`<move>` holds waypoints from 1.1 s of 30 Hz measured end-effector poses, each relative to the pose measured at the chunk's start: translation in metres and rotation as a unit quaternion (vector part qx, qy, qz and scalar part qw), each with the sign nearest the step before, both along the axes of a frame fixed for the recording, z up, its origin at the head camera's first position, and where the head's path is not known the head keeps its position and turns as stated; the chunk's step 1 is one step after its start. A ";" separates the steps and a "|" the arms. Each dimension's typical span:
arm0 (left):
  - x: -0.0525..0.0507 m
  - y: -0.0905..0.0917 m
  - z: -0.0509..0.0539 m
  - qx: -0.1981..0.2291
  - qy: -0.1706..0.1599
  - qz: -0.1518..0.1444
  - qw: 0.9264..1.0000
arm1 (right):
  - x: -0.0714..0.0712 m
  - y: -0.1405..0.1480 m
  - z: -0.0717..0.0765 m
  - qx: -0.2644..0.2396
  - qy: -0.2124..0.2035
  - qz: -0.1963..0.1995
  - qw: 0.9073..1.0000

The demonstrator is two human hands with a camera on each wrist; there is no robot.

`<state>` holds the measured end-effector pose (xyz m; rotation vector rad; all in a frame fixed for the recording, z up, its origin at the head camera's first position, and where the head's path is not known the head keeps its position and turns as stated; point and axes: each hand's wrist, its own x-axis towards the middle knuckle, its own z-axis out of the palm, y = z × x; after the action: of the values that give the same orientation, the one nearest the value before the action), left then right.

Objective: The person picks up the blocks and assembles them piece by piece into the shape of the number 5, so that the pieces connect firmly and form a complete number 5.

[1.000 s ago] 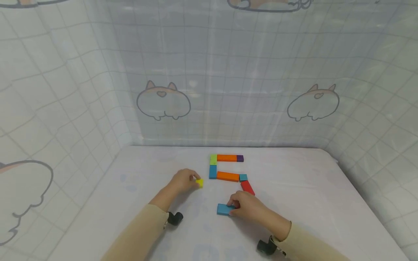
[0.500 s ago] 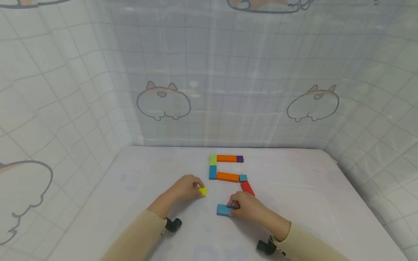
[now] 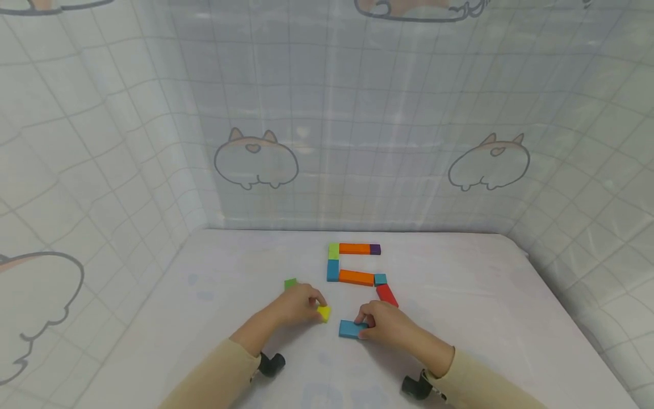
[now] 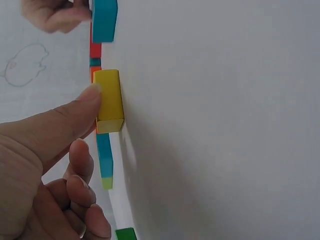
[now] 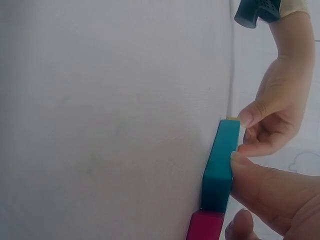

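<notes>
Low over the white table my left hand (image 3: 296, 305) pinches a small yellow block (image 3: 324, 313) between thumb and finger. In the left wrist view the yellow block (image 4: 109, 100) shows its long side, its other fingers loosely curled below the thumb. To the right, my right hand (image 3: 386, 322) pinches the right end of a blue block (image 3: 349, 329). A gap separates the yellow block from the blue one. Behind the right hand lies a red block (image 3: 386, 295); the right wrist view shows a reddish block (image 5: 205, 226) by the blue block's end. A green block (image 3: 290, 283) peeks out behind the left hand.
Farther back, blocks form a bent line: purple (image 3: 375, 249), upper orange (image 3: 355, 249), lime (image 3: 334, 250), upright blue (image 3: 333, 270), lower orange (image 3: 356, 277) and small teal (image 3: 380, 279). Patterned sheeting (image 3: 373, 170) rises behind the table and along both sides.
My left hand has brought the yellow block nearer to me and rightward, toward the blue block. This uncovers the green block behind it. The right hand stays on the blue block.
</notes>
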<state>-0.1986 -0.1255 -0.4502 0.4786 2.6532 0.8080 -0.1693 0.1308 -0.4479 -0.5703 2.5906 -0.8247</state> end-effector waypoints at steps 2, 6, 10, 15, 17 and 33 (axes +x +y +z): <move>0.002 0.002 0.000 -0.005 0.000 -0.007 1.000 | 0.000 0.000 0.000 0.000 0.000 0.000 1.000; 0.008 0.006 0.001 -0.006 -0.001 -0.021 1.000 | 0.000 0.000 0.000 -0.002 -0.001 0.002 1.000; 0.011 0.009 0.001 0.005 -0.009 -0.027 1.000 | 0.000 0.001 -0.001 -0.002 0.002 0.004 1.000; 0.014 0.012 0.001 0.007 -0.011 -0.029 0.999 | -0.001 0.001 -0.002 -0.003 0.001 0.005 1.000; 0.014 0.013 0.001 0.007 -0.009 -0.034 0.999 | -0.002 0.001 -0.002 -0.004 0.000 0.005 1.000; 0.014 0.016 0.001 0.016 -0.002 -0.059 0.998 | -0.003 0.001 -0.001 -0.003 -0.006 0.003 1.000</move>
<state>-0.1844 -0.1093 -0.4492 0.6345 2.5834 0.8146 -0.1724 0.1322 -0.4492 -0.5727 2.5755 -0.8316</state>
